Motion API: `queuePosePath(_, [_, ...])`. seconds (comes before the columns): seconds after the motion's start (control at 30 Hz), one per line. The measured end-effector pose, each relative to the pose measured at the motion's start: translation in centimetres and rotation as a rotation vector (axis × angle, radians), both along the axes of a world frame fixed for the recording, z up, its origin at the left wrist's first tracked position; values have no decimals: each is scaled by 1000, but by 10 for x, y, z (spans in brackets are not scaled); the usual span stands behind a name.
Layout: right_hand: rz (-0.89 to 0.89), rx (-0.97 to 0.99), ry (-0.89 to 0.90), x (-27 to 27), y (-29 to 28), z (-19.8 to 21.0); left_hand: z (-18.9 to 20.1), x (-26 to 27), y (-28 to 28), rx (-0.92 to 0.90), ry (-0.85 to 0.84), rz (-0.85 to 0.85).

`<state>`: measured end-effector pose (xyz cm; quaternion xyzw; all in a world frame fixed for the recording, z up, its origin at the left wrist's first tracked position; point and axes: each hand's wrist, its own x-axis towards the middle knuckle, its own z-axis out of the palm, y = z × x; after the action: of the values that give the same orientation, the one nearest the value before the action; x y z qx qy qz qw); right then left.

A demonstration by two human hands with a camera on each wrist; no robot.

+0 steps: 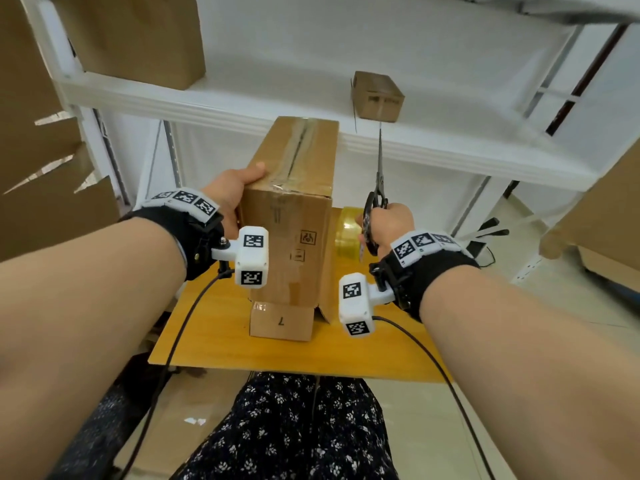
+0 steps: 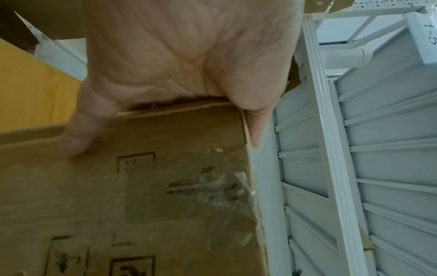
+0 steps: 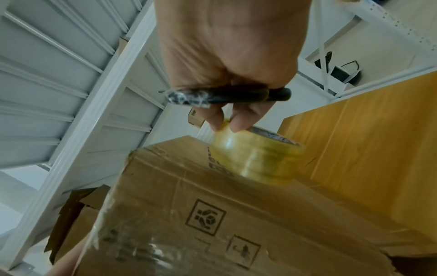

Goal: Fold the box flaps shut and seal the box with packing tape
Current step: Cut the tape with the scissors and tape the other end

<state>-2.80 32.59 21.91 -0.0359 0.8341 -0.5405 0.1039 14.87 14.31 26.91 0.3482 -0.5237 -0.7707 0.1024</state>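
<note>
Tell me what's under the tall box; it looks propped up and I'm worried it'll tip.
The tall box, gripped by the left hand, has a smaller carton marked 7 showing below it on the table. Whether it rests on that carton, and anything behind, is hidden.

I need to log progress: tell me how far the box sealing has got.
Done: the top seam of the box carries tape along its length. In hand: the left hand grips the box's top corner; the right hand holds scissors and the tape roll. Left: flaps at the box's bottom stick out unsealed.
</note>
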Motion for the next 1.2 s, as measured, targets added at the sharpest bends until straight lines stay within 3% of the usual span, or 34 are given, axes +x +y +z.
queuePosePath(0.13, [-40,-54,18,16,14,21,3,-1,0,-31,25,45])
queuePosePath(0.3, [-59,-31,-14,18,29,28,8,-7,-5,-259,-57,187])
queuePosePath(0.37, [0,-3,-2,19,33,30,16,-5,3,-367,23,157])
queuePosePath(0.47, [64,19,9,19,38,28,19,-5,10,-689,120,169])
queuePosePath(0.57, [76,2,-13,22,40,28,21,-7,17,-820,256,225])
queuePosePath(0.67, [65,12,-67,36,44,38,29,-10,34,-827,355,104])
queuePosePath(0.83, [17,-32,-111,44,52,49,34,-13,46,-788,345,-29])
queuePosePath(1.07, [-104,-176,203,14,44,68,41,-18,48,-744,344,-37])
queuePosePath(1.2, [-67,-356,301,46,37,105,42,-21,50,-686,349,-40])
